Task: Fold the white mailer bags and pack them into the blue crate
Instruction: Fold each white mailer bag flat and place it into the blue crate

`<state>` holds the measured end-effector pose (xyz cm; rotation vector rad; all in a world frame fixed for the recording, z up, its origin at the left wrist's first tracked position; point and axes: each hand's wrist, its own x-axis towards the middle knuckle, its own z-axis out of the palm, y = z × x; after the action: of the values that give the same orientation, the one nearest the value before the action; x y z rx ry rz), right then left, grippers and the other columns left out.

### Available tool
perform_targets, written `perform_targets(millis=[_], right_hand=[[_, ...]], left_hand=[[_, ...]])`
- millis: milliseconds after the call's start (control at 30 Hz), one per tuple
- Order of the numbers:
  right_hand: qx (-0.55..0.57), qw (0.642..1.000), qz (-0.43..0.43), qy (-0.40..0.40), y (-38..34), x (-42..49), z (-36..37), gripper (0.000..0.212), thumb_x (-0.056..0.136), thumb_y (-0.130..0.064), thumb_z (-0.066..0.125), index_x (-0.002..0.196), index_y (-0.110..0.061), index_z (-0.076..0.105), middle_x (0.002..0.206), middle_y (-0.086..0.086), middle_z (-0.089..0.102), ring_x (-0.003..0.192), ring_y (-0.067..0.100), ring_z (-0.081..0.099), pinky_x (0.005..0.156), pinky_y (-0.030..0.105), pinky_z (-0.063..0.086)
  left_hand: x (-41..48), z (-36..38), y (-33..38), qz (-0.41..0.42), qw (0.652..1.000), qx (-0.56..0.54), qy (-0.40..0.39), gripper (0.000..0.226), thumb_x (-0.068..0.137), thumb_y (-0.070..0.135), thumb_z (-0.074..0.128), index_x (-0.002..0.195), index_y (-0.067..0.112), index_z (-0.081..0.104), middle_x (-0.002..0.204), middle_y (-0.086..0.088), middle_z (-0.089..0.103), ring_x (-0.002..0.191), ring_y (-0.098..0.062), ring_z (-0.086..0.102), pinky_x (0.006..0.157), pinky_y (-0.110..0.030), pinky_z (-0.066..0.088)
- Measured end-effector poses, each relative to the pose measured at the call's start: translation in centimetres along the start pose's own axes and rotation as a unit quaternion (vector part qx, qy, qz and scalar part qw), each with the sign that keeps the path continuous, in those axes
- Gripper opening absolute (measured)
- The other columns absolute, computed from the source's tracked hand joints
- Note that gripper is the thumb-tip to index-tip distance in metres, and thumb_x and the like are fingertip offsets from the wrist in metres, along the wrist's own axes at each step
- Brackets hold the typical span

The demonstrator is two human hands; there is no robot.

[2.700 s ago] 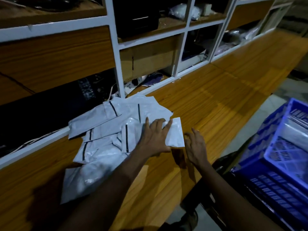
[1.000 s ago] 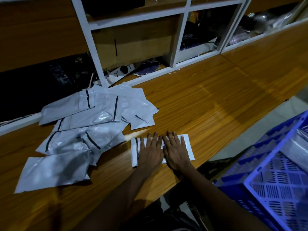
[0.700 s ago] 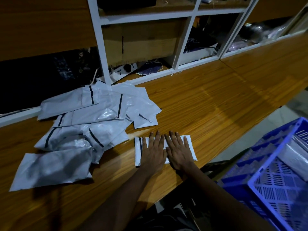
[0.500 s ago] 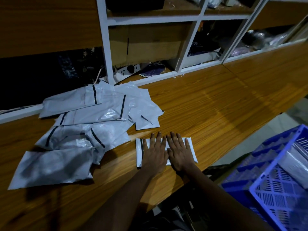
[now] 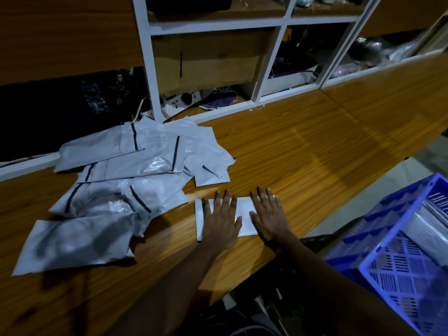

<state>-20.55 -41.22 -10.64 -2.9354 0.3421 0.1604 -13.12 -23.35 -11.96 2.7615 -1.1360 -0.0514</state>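
Mailer bag (image 5: 243,210) flat beneath both hands (image 5: 220,223) (image 5: 270,220)

1. A wooden counter (image 5: 315,151) stretches away under dim light, glare catching its grain near the middle
2. A white-framed shelf unit (image 5: 145,57) lines the counter's far edge
3. A white power strip (image 5: 183,100) and a dark purple cloth (image 5: 220,101) lie in its lower compartments
4. Plastic-wrapped bundles (image 5: 378,49) fill the compartment toward the far right corner

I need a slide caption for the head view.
Left hand and right hand press a white mailer bag flat on the wooden counter.
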Motion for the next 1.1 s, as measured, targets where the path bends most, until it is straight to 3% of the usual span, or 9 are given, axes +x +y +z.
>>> perform_targets(millis=[200, 333, 433, 567, 700, 833, 1033, 1100], right_hand=[[-0.021, 0.999, -0.022, -0.011, 1.4, 0.4, -0.3, 0.069, 0.099, -0.057, -0.005, 0.159, -0.024, -0.004, 0.166, 0.003, -0.012, 0.152, 0.023, -0.018, 0.123, 0.048, -0.004], [0.012, 0.999, 0.039, 0.013, 0.3, 0.7, -0.8, 0.071, 0.098, -0.052, -0.003, 0.159, -0.019, 0.007, 0.164, 0.005, -0.006, 0.152, 0.024, -0.013, 0.121, 0.041, -0.014], [0.045, 0.998, 0.029, 0.033, -0.3, 0.3, -0.4, 0.072, 0.1, -0.051, -0.002, 0.158, -0.012, 0.019, 0.165, 0.011, 0.007, 0.153, 0.029, -0.002, 0.124, 0.05, 0.002], [0.025, 0.999, 0.022, 0.025, -0.1, -0.7, 0.6, 0.079, 0.096, -0.055, -0.015, 0.159, -0.014, 0.01, 0.165, 0.006, -0.003, 0.153, 0.027, -0.011, 0.124, 0.048, -0.002], [0.009, 1.0, 0.016, 0.017, 0.2, -0.8, 0.5, 0.079, 0.094, -0.057, -0.016, 0.16, -0.018, 0.002, 0.165, 0.001, -0.011, 0.151, 0.026, -0.018, 0.123, 0.045, -0.008], [0.011, 0.999, 0.029, 0.021, 0.4, -0.5, 0.6, 0.077, 0.096, -0.057, -0.015, 0.16, -0.019, 0.004, 0.166, 0.0, -0.008, 0.152, 0.023, -0.016, 0.124, 0.046, -0.004], [0.0, 0.999, 0.033, 0.016, 0.5, -0.3, 0.0, 0.074, 0.097, -0.056, -0.012, 0.16, -0.02, 0.003, 0.166, -0.001, -0.009, 0.152, 0.023, -0.014, 0.123, 0.048, -0.005], [-0.003, 0.999, 0.036, 0.009, 0.4, -0.1, -0.2, 0.075, 0.096, -0.058, -0.013, 0.16, -0.021, 0.0, 0.166, 0.0, -0.01, 0.152, 0.022, -0.015, 0.122, 0.047, -0.007]], left_hand=[[-0.8, 0.0, -0.1, -0.006, 1.0, -0.017, -0.017, 0.073, 0.098, 0.052, 0.015, 0.154, 0.007, 0.034, 0.162, -0.02, 0.022, 0.15, -0.04, 0.021, 0.115, -0.064, 0.023], [-1.0, -0.7, 0.6, -0.025, 1.0, -0.01, -0.004, 0.069, 0.095, 0.048, 0.031, 0.148, 0.006, 0.043, 0.156, -0.023, 0.035, 0.145, -0.041, 0.03, 0.112, -0.066, 0.026], [0.0, -1.3, 2.1, 0.01, 1.0, 0.014, 0.006, 0.067, 0.094, 0.043, 0.056, 0.147, 0.004, 0.045, 0.155, -0.022, 0.037, 0.146, -0.041, 0.03, 0.114, -0.064, 0.025], [2.0, -2.3, 4.8, 0.012, 0.999, -0.014, -0.036, 0.068, 0.099, 0.039, 0.052, 0.154, 0.006, 0.029, 0.162, -0.019, 0.025, 0.15, -0.039, 0.019, 0.119, -0.06, 0.013], [3.0, -2.2, 5.9, 0.033, 0.996, -0.011, -0.079, 0.087, 0.095, 0.036, 0.06, 0.159, 0.007, 0.007, 0.166, -0.017, 0.005, 0.152, -0.038, -0.002, 0.12, -0.057, 0.001], [2.5, -0.6, 4.9, 0.034, 0.997, -0.039, -0.064, 0.075, 0.101, 0.035, 0.05, 0.159, 0.009, 0.011, 0.167, -0.014, 0.007, 0.153, -0.035, -0.003, 0.121, -0.055, -0.001], [1.4, 0.5, 3.5, 0.002, 0.999, -0.03, -0.027, 0.067, 0.101, 0.047, 0.019, 0.158, 0.011, 0.022, 0.166, -0.012, 0.013, 0.153, -0.036, 0.006, 0.117, -0.065, 0.01], [0.9, 0.5, 2.8, -0.014, 0.999, -0.028, -0.018, 0.068, 0.101, 0.047, 0.018, 0.157, 0.01, 0.026, 0.166, -0.012, 0.015, 0.153, -0.036, 0.009, 0.118, -0.063, 0.011]])
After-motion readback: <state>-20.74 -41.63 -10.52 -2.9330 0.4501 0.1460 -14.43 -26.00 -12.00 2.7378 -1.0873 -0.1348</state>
